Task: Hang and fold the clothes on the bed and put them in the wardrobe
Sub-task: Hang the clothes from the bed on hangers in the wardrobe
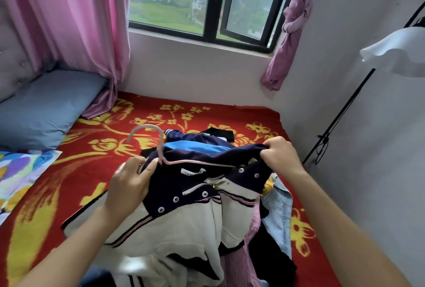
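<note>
**Head view.** A navy-and-cream jacket [184,217] is held up at the centre of the frame, above a pile of clothes [276,213] on the bed [87,171], whose red-and-yellow cover fills the middle band. A pink hanger [197,163] is lodged in the neck opening, with its hook rising toward the upper left of the garment. Its right end is hidden under the fabric.

The left hand [131,185], left of centre, is clamped round the navy collar edge, and the hanger's left end appears to be trapped beneath the fingers. The right hand [279,155], right of centre, is pinched on the navy shoulder fabric, which is drawn taut between the two hands. The wardrobe is not seen.

**Handling, as judged.** The jacket is soft and limp and of moderate weight for a garment. No shape is kept where it is unsupported, so the cream body sags onto the pile. The knit is expected to grip rather than slide, while the thin hanger is probably light, smooth and slightly springy.

Hold is best taken at the shoulder seams and collar, where the cloth is doubled. Once both shoulders are seated, it can be taken at the hook alone. The snaps and zip should be kept from snagging on neighbouring clothes.
</note>
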A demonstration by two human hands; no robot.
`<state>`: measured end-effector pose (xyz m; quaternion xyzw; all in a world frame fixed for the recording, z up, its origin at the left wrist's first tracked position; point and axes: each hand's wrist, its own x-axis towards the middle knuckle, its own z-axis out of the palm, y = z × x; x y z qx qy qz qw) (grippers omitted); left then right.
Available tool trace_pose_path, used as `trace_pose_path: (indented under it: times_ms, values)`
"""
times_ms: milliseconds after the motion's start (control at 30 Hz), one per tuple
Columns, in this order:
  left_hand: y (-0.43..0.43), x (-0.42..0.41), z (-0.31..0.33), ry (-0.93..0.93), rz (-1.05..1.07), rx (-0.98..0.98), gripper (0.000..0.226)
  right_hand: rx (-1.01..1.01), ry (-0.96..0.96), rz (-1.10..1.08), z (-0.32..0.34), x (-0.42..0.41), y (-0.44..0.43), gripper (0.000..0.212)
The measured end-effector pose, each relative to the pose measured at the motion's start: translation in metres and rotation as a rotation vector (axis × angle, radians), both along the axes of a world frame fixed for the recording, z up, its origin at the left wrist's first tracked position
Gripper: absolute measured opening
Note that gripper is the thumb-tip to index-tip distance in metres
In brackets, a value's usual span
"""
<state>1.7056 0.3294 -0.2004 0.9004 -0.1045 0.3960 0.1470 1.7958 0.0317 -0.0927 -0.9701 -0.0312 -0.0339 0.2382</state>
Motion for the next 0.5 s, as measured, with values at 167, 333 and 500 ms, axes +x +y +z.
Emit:
trace_pose_path:
  times_ms: [167,333,500]
  values:
    - [-0.021,0.012,0.011,0.016,0.083,-0.215,0.030,0.177,-0.102,0.049,-0.021,-0.029,0.044,0.017]
    - [-0.001,0.016,0.036,-0.291,0.134,-0.360,0.024,0.540,0.174,0.292,-0.039,-0.057,0.039,0.039]
    - [0.043,0.037,0.071,-0.438,0.107,-0.395,0.023,0.684,-0.300,0.100,-0.017,-0.033,0.002,0.020]
